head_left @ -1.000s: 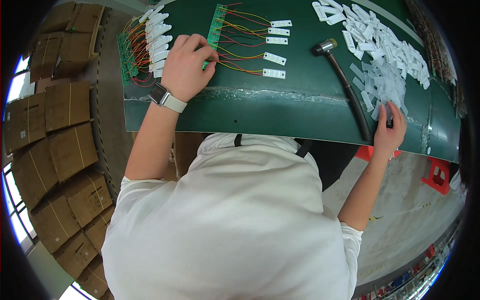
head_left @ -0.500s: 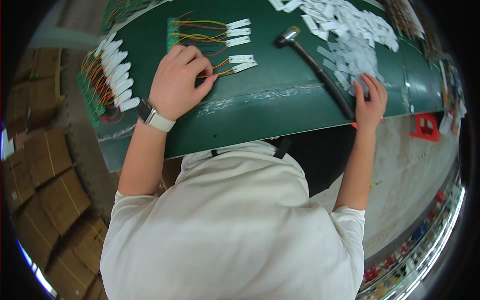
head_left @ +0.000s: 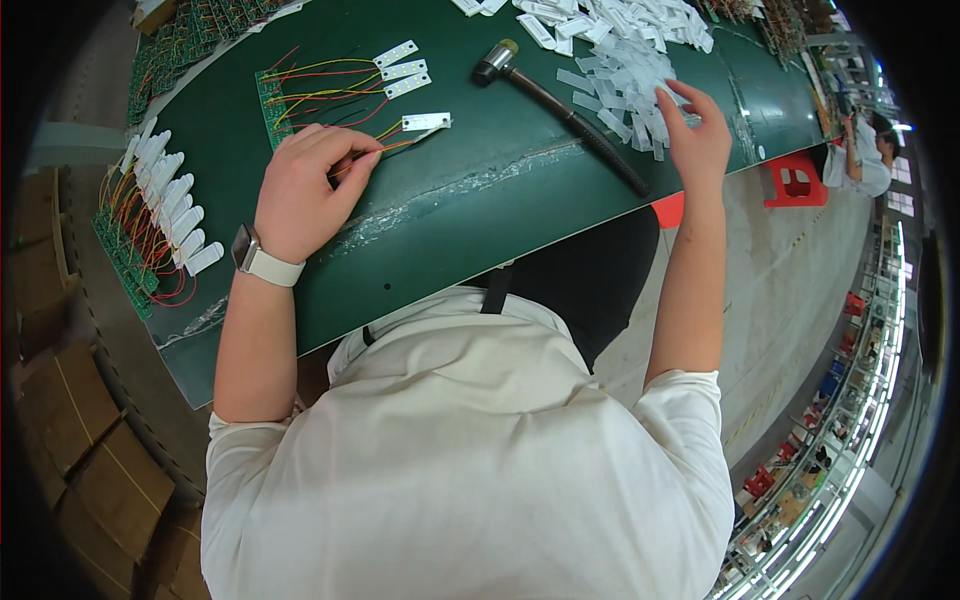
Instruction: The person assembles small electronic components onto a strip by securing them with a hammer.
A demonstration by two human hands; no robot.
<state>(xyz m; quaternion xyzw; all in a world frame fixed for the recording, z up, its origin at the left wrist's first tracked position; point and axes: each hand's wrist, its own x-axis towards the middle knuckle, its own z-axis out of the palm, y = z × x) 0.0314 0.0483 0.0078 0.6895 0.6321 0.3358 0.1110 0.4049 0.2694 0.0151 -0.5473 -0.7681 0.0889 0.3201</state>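
The left hand (head_left: 308, 188) is pinching wires (head_left: 395, 146) tight! The right hand (head_left: 703, 142) is curling over clear strips (head_left: 622, 88); whether it's gripping 1, I'm not seeing.

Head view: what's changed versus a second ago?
View swung right, so the table shows farther left. The left hand shifted right toward the white LED strips, apparently pinching wires. The nearest strip, flat and apart earlier, now shows nearly edge-on beside its neighbour. The right hand moved out along the right side of the translucent pieces; any grip is unclear. Hammer, wired white housings: unmoved.
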